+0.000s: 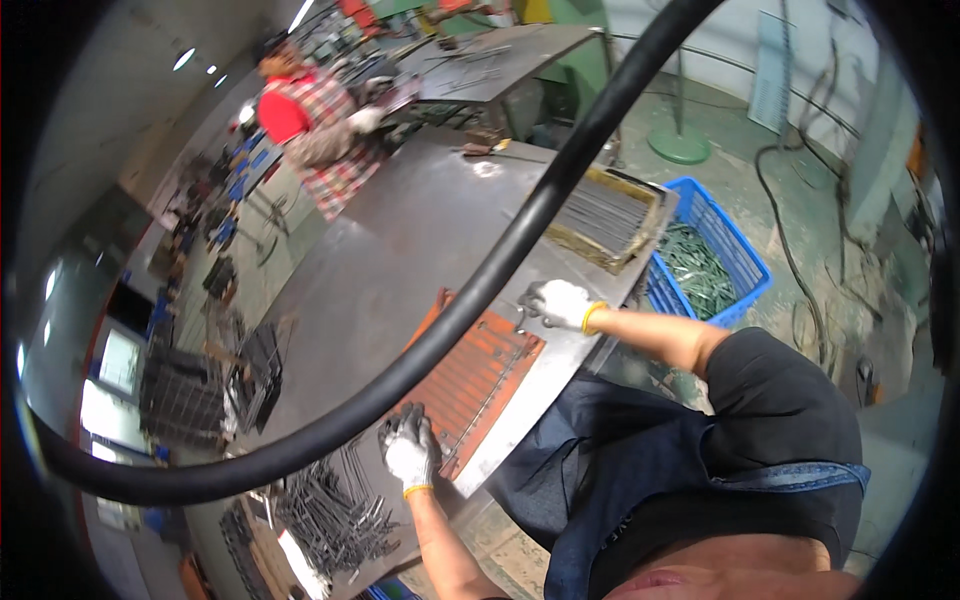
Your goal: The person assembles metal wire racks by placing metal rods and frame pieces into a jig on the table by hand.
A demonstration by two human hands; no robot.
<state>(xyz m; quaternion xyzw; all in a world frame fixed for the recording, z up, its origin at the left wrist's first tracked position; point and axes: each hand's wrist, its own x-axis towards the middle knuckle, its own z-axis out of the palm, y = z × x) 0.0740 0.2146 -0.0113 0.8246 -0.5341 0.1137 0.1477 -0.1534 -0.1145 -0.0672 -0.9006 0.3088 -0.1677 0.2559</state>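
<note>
An orange slotted plate (470, 375) lies on the metal table in front of me, with a row of parallel grooves and a thin rod along its near side. My left hand (408, 450), in a white glove with grey fingers, is at the plate's left end, fingers stretched out and apart. Beyond the plate's right end is my right hand (562, 303), gloved alike, with its fingers curled in. A small dark metal piece (521, 318) shows at those fingertips; its kind is unclear. Beside my left hand lies a heap of thin dark metal rods (335, 520).
A thick black hose (440, 345) crosses the view above the table (345, 290). To the right are a tray of straight rods (600, 215) and a blue crate (735, 255) holding green strips. Across the table stands a person in a checked apron (325, 130).
</note>
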